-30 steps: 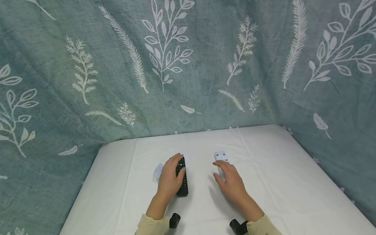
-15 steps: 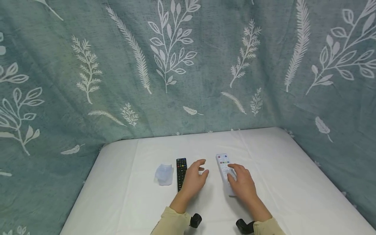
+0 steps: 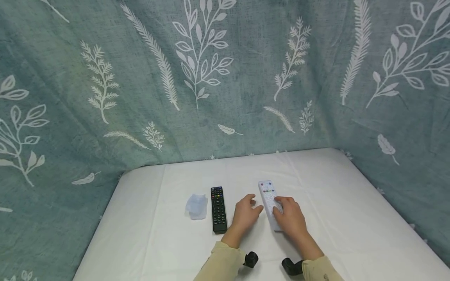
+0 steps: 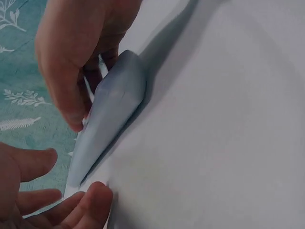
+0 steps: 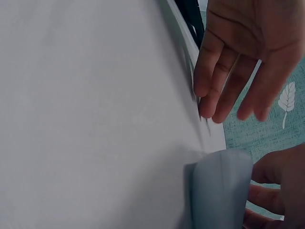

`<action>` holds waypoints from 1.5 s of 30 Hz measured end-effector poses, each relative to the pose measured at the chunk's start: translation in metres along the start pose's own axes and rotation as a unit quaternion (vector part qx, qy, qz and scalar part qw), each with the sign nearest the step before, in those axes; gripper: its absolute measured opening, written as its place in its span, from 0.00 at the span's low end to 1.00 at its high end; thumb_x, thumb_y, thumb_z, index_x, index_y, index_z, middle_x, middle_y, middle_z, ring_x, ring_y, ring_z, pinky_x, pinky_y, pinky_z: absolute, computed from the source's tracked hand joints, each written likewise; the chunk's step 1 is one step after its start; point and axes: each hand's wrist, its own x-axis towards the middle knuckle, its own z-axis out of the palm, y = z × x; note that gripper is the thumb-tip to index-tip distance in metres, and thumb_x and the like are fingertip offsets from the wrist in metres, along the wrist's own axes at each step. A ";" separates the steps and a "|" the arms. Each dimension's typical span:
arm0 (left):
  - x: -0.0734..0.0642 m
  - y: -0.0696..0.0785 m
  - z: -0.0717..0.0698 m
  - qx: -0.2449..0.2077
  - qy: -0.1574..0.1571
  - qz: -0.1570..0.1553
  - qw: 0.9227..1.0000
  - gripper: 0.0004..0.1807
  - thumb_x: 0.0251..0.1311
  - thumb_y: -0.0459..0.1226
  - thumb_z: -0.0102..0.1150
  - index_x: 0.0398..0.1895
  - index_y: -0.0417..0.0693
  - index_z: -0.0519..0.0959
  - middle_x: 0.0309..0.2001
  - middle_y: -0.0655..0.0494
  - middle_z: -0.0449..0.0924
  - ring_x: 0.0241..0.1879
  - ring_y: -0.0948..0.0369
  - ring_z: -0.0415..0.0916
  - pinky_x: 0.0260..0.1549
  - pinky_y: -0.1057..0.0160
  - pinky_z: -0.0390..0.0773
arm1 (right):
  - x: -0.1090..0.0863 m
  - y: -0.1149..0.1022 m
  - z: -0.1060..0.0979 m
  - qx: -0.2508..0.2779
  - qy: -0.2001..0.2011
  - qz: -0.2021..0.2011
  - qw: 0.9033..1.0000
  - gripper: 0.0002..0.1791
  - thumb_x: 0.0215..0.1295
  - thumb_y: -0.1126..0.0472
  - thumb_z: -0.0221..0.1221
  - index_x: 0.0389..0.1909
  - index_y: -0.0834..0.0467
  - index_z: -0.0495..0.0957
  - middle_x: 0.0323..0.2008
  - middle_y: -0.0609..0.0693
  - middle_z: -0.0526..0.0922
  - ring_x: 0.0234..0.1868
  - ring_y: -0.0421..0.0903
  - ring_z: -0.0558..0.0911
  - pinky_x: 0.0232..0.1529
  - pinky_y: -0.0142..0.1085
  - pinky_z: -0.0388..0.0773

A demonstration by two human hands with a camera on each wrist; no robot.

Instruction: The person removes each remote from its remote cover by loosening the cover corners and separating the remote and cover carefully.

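Note:
A white remote control (image 3: 268, 197) lies on the white table cover, its far end angled slightly left. Over its near half is my right hand (image 3: 291, 216), thumb and fingertips right at the button face. In the left wrist view those loosely bent fingers hang above the remote (image 4: 114, 95), not wrapped round it. My left hand (image 3: 246, 212) stays just left of the white remote with nothing in it; its fingers extend loosely in the right wrist view (image 5: 252, 57). A black remote control (image 3: 218, 208) lies left of that hand, fully visible from above.
A pale blue folded cloth-like piece (image 3: 197, 207) lies left of the black remote. Black wrist-worn devices (image 3: 251, 259) stick out from both cuffs. Behind the white-covered table (image 3: 175, 249) hangs a green leaf-patterned curtain (image 3: 246, 78).
My left hand has moved right, off the black remote and toward the white one, uncovering the black remote and the blue piece. The right hand has shifted slightly right over the white remote.

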 end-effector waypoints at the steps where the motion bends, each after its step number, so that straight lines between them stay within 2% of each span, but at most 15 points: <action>1: 0.000 0.001 0.003 0.003 0.000 -0.003 1.000 0.27 0.60 0.39 0.67 0.62 0.38 0.75 0.48 0.42 0.85 0.38 0.54 0.86 0.39 0.59 0.85 | 0.000 0.000 0.000 0.001 0.003 -0.002 1.000 0.23 0.66 0.59 0.56 0.60 0.65 0.76 0.59 0.67 0.76 0.60 0.65 0.76 0.57 0.59 0.75; 3: -0.001 0.003 0.008 -0.006 -0.008 -0.009 1.000 0.28 0.60 0.38 0.67 0.62 0.35 0.74 0.43 0.45 0.85 0.27 0.59 0.84 0.28 0.64 0.84 | 0.000 0.000 0.001 0.004 0.009 -0.004 1.000 0.23 0.66 0.60 0.57 0.59 0.65 0.76 0.58 0.67 0.76 0.59 0.65 0.76 0.56 0.59 0.75; 5: -0.002 0.005 0.012 -0.036 -0.026 -0.022 0.999 0.29 0.61 0.36 0.66 0.64 0.33 0.72 0.38 0.48 0.84 0.19 0.62 0.81 0.19 0.68 0.81 | 0.000 0.001 0.002 0.008 0.010 -0.005 1.000 0.22 0.65 0.61 0.57 0.59 0.65 0.76 0.58 0.67 0.76 0.59 0.64 0.76 0.56 0.59 0.76; 7: -0.004 0.006 0.016 -0.067 -0.042 -0.034 0.996 0.30 0.61 0.34 0.66 0.65 0.32 0.71 0.34 0.52 0.82 0.18 0.63 0.81 0.16 0.68 0.80 | -0.001 0.001 0.002 0.009 0.007 -0.004 1.000 0.22 0.65 0.61 0.57 0.59 0.65 0.76 0.58 0.67 0.76 0.59 0.64 0.76 0.56 0.59 0.76; 9: -0.005 0.007 0.020 -0.100 -0.055 -0.046 0.992 0.31 0.61 0.32 0.65 0.66 0.31 0.69 0.33 0.55 0.81 0.19 0.62 0.82 0.16 0.67 0.81 | -0.001 0.001 0.002 0.011 0.005 -0.005 1.000 0.22 0.66 0.62 0.57 0.59 0.65 0.76 0.58 0.67 0.76 0.59 0.64 0.76 0.56 0.59 0.76; 12: -0.006 0.008 0.023 -0.134 -0.060 -0.056 0.988 0.30 0.60 0.29 0.65 0.66 0.31 0.70 0.33 0.56 0.80 0.22 0.61 0.84 0.17 0.64 0.83 | -0.002 0.001 0.002 0.014 0.006 -0.011 1.000 0.21 0.66 0.63 0.57 0.59 0.65 0.76 0.58 0.67 0.76 0.59 0.64 0.76 0.56 0.59 0.76; 16: -0.007 0.009 0.024 -0.148 -0.053 -0.064 0.985 0.30 0.57 0.26 0.65 0.64 0.31 0.72 0.33 0.56 0.79 0.22 0.61 0.84 0.16 0.64 0.83 | -0.003 0.001 0.000 0.026 0.008 -0.015 1.000 0.20 0.66 0.64 0.58 0.58 0.66 0.76 0.57 0.67 0.76 0.57 0.64 0.77 0.55 0.58 0.76; 23: -0.011 0.008 0.023 -0.168 -0.055 -0.080 0.981 0.29 0.55 0.24 0.65 0.63 0.32 0.74 0.36 0.54 0.79 0.24 0.60 0.84 0.17 0.65 0.83 | -0.005 0.002 -0.001 0.054 0.009 -0.009 0.998 0.19 0.64 0.67 0.57 0.57 0.66 0.78 0.53 0.65 0.78 0.44 0.54 0.78 0.45 0.49 0.76; 29: -0.014 0.003 0.018 -0.197 -0.056 -0.093 0.974 0.30 0.55 0.26 0.64 0.64 0.34 0.73 0.40 0.53 0.78 0.27 0.62 0.83 0.20 0.63 0.85 | -0.006 0.002 0.001 0.093 0.019 0.003 0.995 0.19 0.65 0.68 0.57 0.56 0.63 0.79 0.54 0.63 0.78 0.49 0.57 0.81 0.48 0.51 0.79; 31: -0.015 0.000 0.016 -0.197 -0.051 -0.089 0.975 0.30 0.56 0.27 0.64 0.65 0.34 0.73 0.42 0.53 0.78 0.28 0.63 0.82 0.21 0.64 0.85 | -0.007 0.000 0.002 0.109 0.021 0.005 0.994 0.19 0.65 0.68 0.58 0.57 0.62 0.79 0.55 0.62 0.78 0.50 0.56 0.82 0.48 0.49 0.80; 38: -0.018 -0.005 0.007 -0.205 -0.008 -0.091 0.975 0.29 0.61 0.34 0.64 0.66 0.36 0.72 0.44 0.54 0.76 0.29 0.65 0.80 0.24 0.64 0.86 | -0.009 -0.012 0.009 0.168 0.038 -0.016 0.985 0.19 0.63 0.68 0.61 0.56 0.57 0.80 0.53 0.57 0.79 0.48 0.53 0.82 0.37 0.31 0.75; 42: -0.022 -0.006 -0.003 -0.210 0.027 -0.093 0.973 0.28 0.60 0.33 0.65 0.64 0.38 0.74 0.41 0.53 0.75 0.28 0.65 0.77 0.23 0.64 0.85 | -0.012 -0.021 0.014 0.212 0.042 -0.033 0.976 0.20 0.62 0.70 0.62 0.55 0.56 0.80 0.53 0.55 0.79 0.48 0.52 0.82 0.36 0.27 0.78; 45: -0.026 -0.005 -0.011 -0.230 0.036 -0.093 0.968 0.28 0.60 0.33 0.64 0.65 0.41 0.74 0.44 0.51 0.75 0.29 0.64 0.76 0.23 0.63 0.85 | -0.014 -0.027 0.014 0.244 0.048 -0.046 0.968 0.21 0.60 0.71 0.63 0.55 0.56 0.80 0.53 0.54 0.79 0.47 0.52 0.81 0.37 0.28 0.80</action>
